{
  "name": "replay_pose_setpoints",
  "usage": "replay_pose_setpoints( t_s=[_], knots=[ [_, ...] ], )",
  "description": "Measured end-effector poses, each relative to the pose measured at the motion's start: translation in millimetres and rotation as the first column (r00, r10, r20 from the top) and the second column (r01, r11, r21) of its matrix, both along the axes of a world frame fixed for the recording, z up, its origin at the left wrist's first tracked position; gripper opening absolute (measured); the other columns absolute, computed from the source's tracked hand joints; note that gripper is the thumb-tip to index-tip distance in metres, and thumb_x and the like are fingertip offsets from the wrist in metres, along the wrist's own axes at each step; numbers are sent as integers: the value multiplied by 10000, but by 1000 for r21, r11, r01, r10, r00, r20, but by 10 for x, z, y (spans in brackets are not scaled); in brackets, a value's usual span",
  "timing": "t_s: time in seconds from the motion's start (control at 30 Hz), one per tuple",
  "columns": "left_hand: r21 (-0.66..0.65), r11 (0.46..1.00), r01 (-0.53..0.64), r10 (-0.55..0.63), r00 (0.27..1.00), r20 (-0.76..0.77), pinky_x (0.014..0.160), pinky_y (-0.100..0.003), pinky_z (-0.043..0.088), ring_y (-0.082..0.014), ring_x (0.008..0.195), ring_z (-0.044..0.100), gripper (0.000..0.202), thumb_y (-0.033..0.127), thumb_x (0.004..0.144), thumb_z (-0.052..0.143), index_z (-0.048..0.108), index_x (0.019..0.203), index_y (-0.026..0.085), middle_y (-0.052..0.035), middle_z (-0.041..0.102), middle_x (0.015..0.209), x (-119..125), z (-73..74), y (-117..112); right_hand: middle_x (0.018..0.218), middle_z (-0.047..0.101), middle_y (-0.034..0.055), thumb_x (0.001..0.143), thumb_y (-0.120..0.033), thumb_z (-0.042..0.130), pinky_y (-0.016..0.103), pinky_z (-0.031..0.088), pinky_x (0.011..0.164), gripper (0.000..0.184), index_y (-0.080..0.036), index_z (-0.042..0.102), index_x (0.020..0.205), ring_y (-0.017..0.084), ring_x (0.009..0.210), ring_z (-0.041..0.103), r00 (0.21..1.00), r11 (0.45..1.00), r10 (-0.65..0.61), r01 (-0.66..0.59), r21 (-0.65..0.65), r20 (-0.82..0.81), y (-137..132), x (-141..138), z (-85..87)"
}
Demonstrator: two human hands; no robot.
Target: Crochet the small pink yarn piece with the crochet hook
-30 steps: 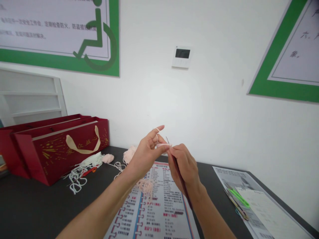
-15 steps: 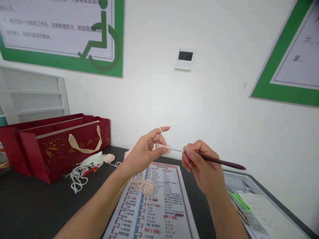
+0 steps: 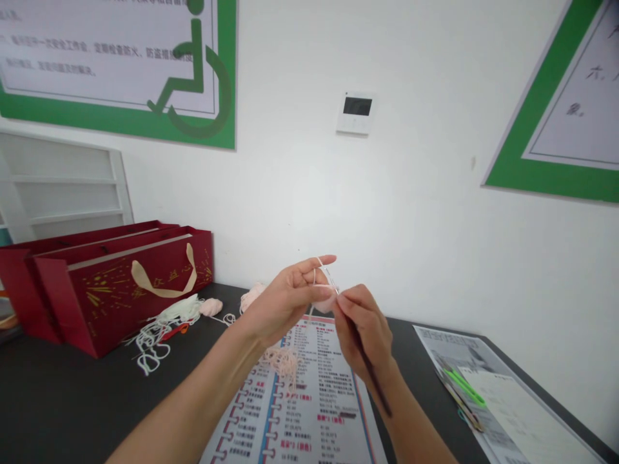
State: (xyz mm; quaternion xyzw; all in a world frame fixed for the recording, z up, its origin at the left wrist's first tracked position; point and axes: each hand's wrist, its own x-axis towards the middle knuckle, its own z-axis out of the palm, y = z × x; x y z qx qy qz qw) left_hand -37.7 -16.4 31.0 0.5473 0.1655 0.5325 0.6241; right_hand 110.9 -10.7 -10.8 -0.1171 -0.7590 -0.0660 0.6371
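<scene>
left hand (image 3: 285, 299): raised above the table (image 3: 72, 399); thumb and fingers pinched tight on the pink piece (image 3: 325, 301); index finger straight, with yarn (image 3: 316, 274) looped over it.
right hand (image 3: 365, 328): closed round the hook (image 3: 373, 381), fingertips near its metal end; the dark handle runs down past the wrist.
hook: tip at the piece; whether it is through it, I cannot tell.
piece: in the air between both hands, over the sheet (image 3: 309, 412).
table: red bags (image 3: 120, 283) at left, a white tangle (image 3: 159, 328) before them, a pink ball (image 3: 251, 298) behind the left hand.
</scene>
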Motion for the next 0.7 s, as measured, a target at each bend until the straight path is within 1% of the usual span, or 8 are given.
replay_pose_setpoints(
  t_s=[0.03,0.07,0.13,0.17,0.2,0.27,0.43,0.7],
  knots=[
    [-29,999,34,-33,999,16,745,-262,398,-83,648,522,476,118,710,721,599,1170,147,31,572,689,-21,7,9,831,574,24,833,-45,540,280,449,567,271,-253,552,1007,145,696,540,993,986,106,-112,-120,-47,-2,12,25],
    [-58,996,62,-60,998,31,714,-257,395,-82,636,516,489,114,702,723,599,1175,145,26,574,698,-42,13,19,814,559,12,852,-73,530,270,441,547,213,-250,552,970,133,668,532,971,941,212,-234,-245,-112,-4,27,57],
    [-89,992,86,-82,995,53,656,-239,381,-75,614,496,504,105,694,722,599,1181,132,23,566,703,-79,21,41,758,520,-12,876,-141,533,246,401,489,103,-240,549,902,110,591,496,895,783,372,-445,-435,-246,-5,68,123],
    [-89,993,83,-79,995,56,636,-230,373,-73,608,485,503,101,691,721,601,1180,125,23,556,696,-94,22,53,739,508,-20,876,-171,548,237,377,467,64,-234,550,878,100,561,478,862,710,417,-508,-488,-289,-3,96,152],
    [-82,994,77,-73,996,54,620,-223,367,-71,603,473,501,98,690,722,605,1177,121,24,544,686,-108,22,64,727,503,-25,869,-192,567,231,355,452,38,-228,555,861,93,538,464,838,658,444,-544,-520,-316,0,126,177],
    [-69,995,71,-69,997,41,599,-215,360,-70,594,454,496,100,692,721,612,1176,123,25,526,676,-130,16,83,726,511,-25,854,-211,599,229,335,447,33,-217,569,842,85,523,461,825,604,456,-563,-564,-334,4,187,212],
    [-80,989,123,-124,992,-7,580,-205,377,-70,594,463,491,105,695,717,620,1175,134,13,525,679,-157,2,94,691,511,-29,844,-190,611,230,319,449,42,-206,579,822,82,516,457,829,572,460,-551,-607,-319,-19,280,261],
    [-151,957,248,-253,967,-16,524,-208,402,-91,558,521,468,81,668,705,640,1131,111,-15,570,671,-185,15,107,728,538,-2,816,-217,644,239,332,455,69,-194,582,797,91,540,461,862,594,454,-482,-643,-227,-18,388,283]
  ],
)
